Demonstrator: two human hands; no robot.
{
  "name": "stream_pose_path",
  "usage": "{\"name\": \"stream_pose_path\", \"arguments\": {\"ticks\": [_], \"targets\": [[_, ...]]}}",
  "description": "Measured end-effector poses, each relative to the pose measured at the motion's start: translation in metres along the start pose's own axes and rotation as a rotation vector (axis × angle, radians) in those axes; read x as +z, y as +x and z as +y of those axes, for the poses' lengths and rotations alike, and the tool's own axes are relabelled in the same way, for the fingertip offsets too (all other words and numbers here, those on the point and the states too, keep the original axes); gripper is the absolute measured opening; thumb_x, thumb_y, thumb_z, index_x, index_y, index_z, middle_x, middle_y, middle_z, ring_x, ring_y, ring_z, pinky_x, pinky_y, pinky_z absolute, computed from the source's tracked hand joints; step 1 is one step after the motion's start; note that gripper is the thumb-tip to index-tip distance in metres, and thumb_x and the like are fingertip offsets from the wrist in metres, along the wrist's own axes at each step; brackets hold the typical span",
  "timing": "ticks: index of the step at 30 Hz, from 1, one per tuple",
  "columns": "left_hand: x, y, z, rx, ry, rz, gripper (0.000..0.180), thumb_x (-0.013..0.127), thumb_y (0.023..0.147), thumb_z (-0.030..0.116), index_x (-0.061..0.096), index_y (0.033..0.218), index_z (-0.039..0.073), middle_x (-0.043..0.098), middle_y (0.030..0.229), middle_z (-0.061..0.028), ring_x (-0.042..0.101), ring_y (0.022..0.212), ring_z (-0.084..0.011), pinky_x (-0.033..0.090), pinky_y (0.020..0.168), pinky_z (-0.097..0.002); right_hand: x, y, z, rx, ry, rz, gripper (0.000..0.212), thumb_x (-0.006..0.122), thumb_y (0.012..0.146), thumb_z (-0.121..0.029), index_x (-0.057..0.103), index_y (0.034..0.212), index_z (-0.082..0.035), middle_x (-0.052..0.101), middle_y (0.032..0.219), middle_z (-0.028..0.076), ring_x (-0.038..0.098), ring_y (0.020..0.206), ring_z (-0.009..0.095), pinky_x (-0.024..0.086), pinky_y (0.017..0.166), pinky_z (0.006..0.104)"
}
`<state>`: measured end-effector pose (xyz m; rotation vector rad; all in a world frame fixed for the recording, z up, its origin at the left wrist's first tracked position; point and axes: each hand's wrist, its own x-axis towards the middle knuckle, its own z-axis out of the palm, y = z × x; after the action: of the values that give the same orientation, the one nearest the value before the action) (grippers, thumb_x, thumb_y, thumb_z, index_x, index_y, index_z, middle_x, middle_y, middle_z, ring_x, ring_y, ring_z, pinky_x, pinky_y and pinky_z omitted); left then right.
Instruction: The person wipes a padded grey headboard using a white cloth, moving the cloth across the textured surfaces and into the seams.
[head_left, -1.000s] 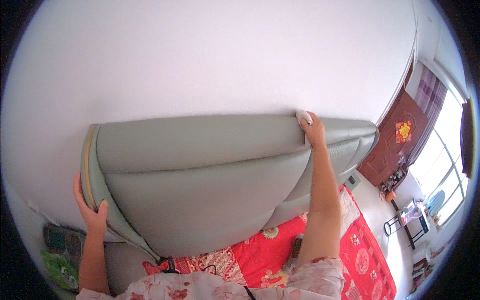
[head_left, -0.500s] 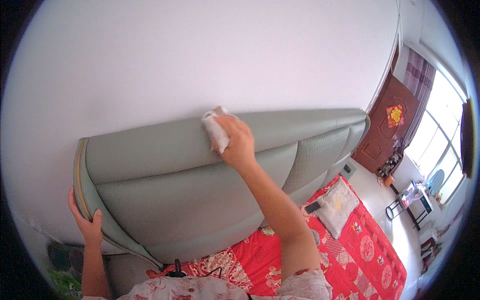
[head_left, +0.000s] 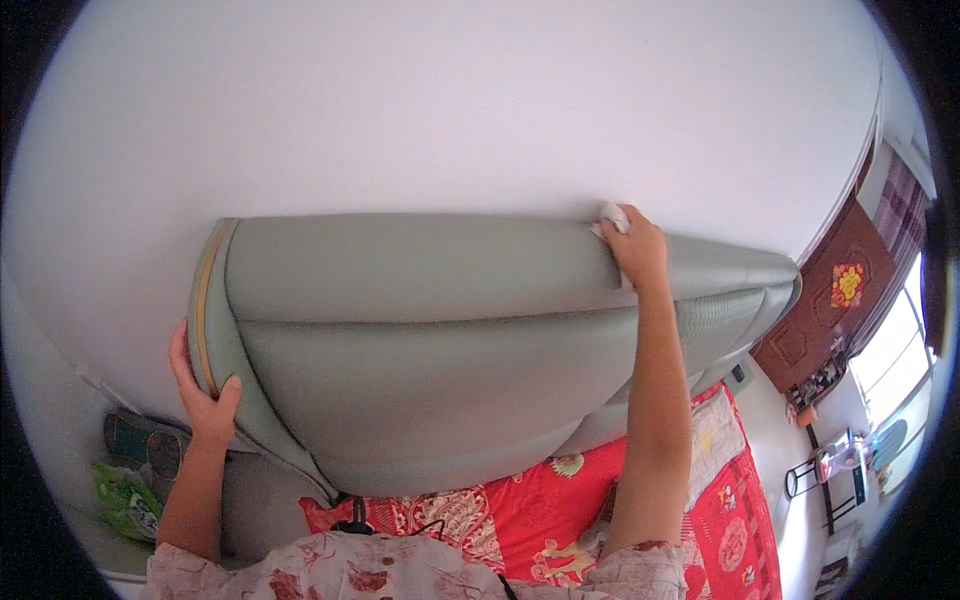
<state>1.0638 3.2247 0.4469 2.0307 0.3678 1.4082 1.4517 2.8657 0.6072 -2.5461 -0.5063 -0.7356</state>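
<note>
A padded grey-green headboard (head_left: 420,270) stands against the white wall, its left side edged with a tan strip. My left hand (head_left: 208,400) grips that left edge, thumb on the front and fingers round the outer side. Far to the right, my right hand (head_left: 643,250) presses a crumpled whitish cloth (head_left: 612,218) onto the headboard's upper padded band. Most of the cloth is hidden under the palm and fingers; a bit shows at the top edge and a little below the hand.
Below the headboard lies a bed with a red patterned cover (head_left: 560,500) and a pale pillow (head_left: 718,440). A green plastic bag (head_left: 128,500) sits at lower left. A brown door (head_left: 825,300), a window and a small table with a stool (head_left: 803,478) are at the right.
My right hand has slid the cloth rightward along the headboard's top. My left hand still grips the left edge. The whole view has shifted and turned slightly.
</note>
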Motion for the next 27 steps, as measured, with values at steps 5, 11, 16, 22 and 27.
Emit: {"name": "stream_pose_path", "arguments": {"ticks": [5,11,16,22,27], "targets": [[0.003,0.003,0.016,-0.062,-0.012,-0.019,0.079,0.059,0.067,0.007,0.023,0.138,0.003,0.032,0.134,-0.0144,0.031,0.125,-0.0274,0.023,0.105,-0.0393,0.010,-0.046,-0.087,-0.198,0.169,0.080,0.039,0.069,0.072,-0.031,0.062,0.103,-0.010,0.065,0.096,0.012,0.062,0.089,0.032,0.049,0.078,0.0403],[0.000,0.005,0.020,-0.088,-0.057,-0.047,0.080,0.059,0.067,0.002,0.023,0.138,0.005,0.031,0.135,-0.0147,0.032,0.126,-0.0272,0.023,0.106,-0.0385,0.034,-0.085,-0.154,-0.395,0.450,0.244,0.034,0.069,0.073,-0.022,0.062,0.103,-0.009,0.065,0.096,0.013,0.063,0.087,0.031,0.049,0.076,0.0390],[0.008,0.003,0.024,-0.101,-0.155,-0.073,0.082,0.061,0.064,0.000,0.025,0.138,0.005,0.033,0.135,-0.0136,0.033,0.126,-0.0269,0.024,0.106,-0.0374,0.004,-0.052,-0.093,-0.001,0.308,0.270,0.037,0.069,0.073,-0.023,0.061,0.106,-0.010,0.066,0.094,0.013,0.062,0.091,0.030,0.049,0.077,0.0396],[0.006,0.003,0.032,-0.077,-0.191,-0.066,0.082,0.063,0.063,-0.002,0.027,0.136,0.005,0.035,0.135,-0.0144,0.035,0.125,-0.0285,0.025,0.106,-0.0382,0.027,-0.069,-0.149,-0.109,0.074,0.060,0.042,0.069,0.072,-0.030,0.059,0.109,-0.013,0.065,0.100,0.011,0.062,0.091,0.030,0.049,0.077,0.0398],[0.004,0.006,0.024,-0.056,-0.119,-0.055,0.082,0.063,0.065,-0.003,0.027,0.137,0.007,0.036,0.134,-0.0147,0.037,0.123,-0.0289,0.029,0.104,-0.0382,0.051,-0.098,-0.238,-0.330,0.234,0.079,0.039,0.071,0.069,-0.027,0.061,0.104,-0.013,0.065,0.095,0.011,0.062,0.090,0.032,0.049,0.077,0.0408]]}}
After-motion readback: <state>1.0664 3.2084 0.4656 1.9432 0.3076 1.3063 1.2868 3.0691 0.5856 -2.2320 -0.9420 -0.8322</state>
